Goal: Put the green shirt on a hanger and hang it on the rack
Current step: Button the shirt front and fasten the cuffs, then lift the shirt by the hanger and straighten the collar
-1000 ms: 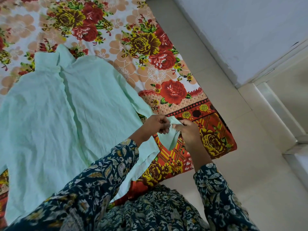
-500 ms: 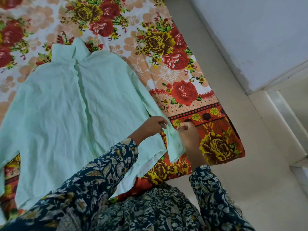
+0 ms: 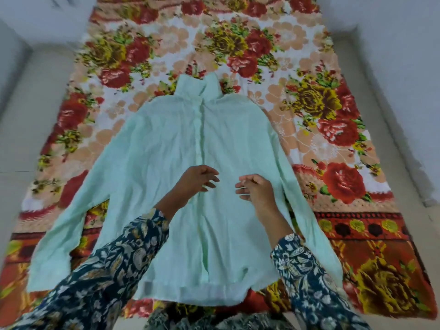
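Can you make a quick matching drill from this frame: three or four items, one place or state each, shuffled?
Items:
1. green shirt
2. left hand
3. right hand
4. floral blanket

States:
A. spread on the floor, beneath everything
B. laid flat, collar away from the person
C. over the button placket
D. over the shirt front, toward its right sleeve

Pairs: 1-B, 2-C, 3-D, 4-A

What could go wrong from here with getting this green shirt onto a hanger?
1. No hanger or rack is in view, so the next step may stall while one is found.
2. The green shirt looks closed down its front placket, and its collar stands up; a hanger may be hard to slip in.
3. Both hands, left hand and right hand, hover open; a one-sided lift could bunch the spread sleeves.
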The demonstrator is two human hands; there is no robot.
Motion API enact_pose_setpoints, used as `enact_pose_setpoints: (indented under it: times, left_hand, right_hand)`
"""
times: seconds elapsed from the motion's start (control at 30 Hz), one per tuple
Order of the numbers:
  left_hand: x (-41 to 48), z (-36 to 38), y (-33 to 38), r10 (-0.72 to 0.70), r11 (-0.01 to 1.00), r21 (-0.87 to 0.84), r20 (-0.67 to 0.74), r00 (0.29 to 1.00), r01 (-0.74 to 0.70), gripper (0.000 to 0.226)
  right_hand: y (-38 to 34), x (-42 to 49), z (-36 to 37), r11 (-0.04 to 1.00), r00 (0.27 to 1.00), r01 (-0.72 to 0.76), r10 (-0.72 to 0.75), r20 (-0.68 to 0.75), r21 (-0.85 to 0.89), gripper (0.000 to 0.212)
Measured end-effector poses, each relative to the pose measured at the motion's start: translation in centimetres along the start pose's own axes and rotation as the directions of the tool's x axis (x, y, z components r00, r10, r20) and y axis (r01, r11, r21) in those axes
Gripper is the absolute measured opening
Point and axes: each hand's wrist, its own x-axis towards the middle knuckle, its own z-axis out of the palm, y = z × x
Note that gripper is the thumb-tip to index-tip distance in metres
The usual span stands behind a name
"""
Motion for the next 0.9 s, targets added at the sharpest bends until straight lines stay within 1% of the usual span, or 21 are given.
enact_pose_setpoints:
  times: [0.13,0.2,0.33,0.4,0.5,0.53,0.57,0.63,0.7,0.73,0.8,0.83,0.9]
  left_hand:
    - [2.5,-6.5,0.8,0.028,0.999,-0.041,-0.069,0.997,-0.031,0.017]
    - [4.9,-9.3,2.1,0.050,0.997,-0.047,-0.105,0.993,-0.056,0.017]
    - [10.7,-13.2,4.5,0.103,0.994,-0.015,-0.206,0.973,-0.108,0.020]
    - [14.2,-14.5,5.7,0.109,0.994,0.022,-0.249,0.963,-0.107,0.023]
    - [20.4,-16.0,7.9,0.123,0.989,0.113,-0.268,0.955,-0.096,0.029]
    - [22.6,-16.4,8.5,0.132,0.983,0.162,-0.264,0.955,-0.091,0.031]
    - [24.6,-16.7,9.0,0.145,0.968,0.238,-0.256,0.956,-0.083,0.033]
    - [29.2,-17.5,9.8,0.183,0.898,0.435,-0.230,0.956,-0.067,0.040]
    - [32.8,-17.9,10.7,0.203,0.795,0.604,-0.187,0.961,-0.051,0.047]
    - [34.3,-17.9,11.2,0.216,0.736,0.675,-0.155,0.964,-0.056,0.050]
    - [37.1,-17.8,12.2,0.238,0.636,0.768,-0.097,0.966,-0.080,0.050]
    - [38.3,-17.6,12.6,0.237,0.595,0.799,-0.075,0.969,-0.084,0.047]
    - [40.7,-17.5,12.9,0.213,0.510,0.858,-0.068,0.975,-0.052,0.041]
  right_hand:
    - [-3.3,3.1,5.9,0.999,0.998,0.028,-0.025,0.064,-0.033,0.022]
    - [-5.3,5.6,8.1,0.998,0.997,0.036,-0.032,0.071,-0.060,0.022]
    - [-9.2,11.3,10.5,0.990,0.997,0.055,-0.047,0.060,-0.130,0.020]
    - [-11.1,14.7,11.3,0.984,0.996,0.063,-0.053,0.068,-0.165,0.021]
    - [-13.8,20.8,12.6,0.970,0.995,0.086,-0.072,0.068,-0.229,0.019]
    - [-14.7,22.9,13.1,0.963,0.995,0.091,-0.075,0.070,-0.255,0.022]
    - [-15.4,24.8,13.5,0.956,0.995,0.089,-0.070,0.076,-0.280,0.029]
    - [-16.6,29.1,14.7,0.935,0.994,0.087,-0.057,0.097,-0.345,0.039]
    - [-17.9,32.9,15.7,0.857,0.987,0.154,-0.112,0.115,-0.492,0.043]
    - [-18.5,34.5,16.1,0.785,0.978,0.209,-0.160,0.135,-0.583,0.044]
    - [-19.6,37.6,17.0,0.596,0.956,0.284,-0.233,0.177,-0.751,0.046]
    - [-20.1,38.8,17.5,0.512,0.954,0.282,-0.243,0.178,-0.812,0.045]
    - [-20.7,40.7,18.3,0.412,0.966,0.221,-0.217,0.141,-0.884,0.045]
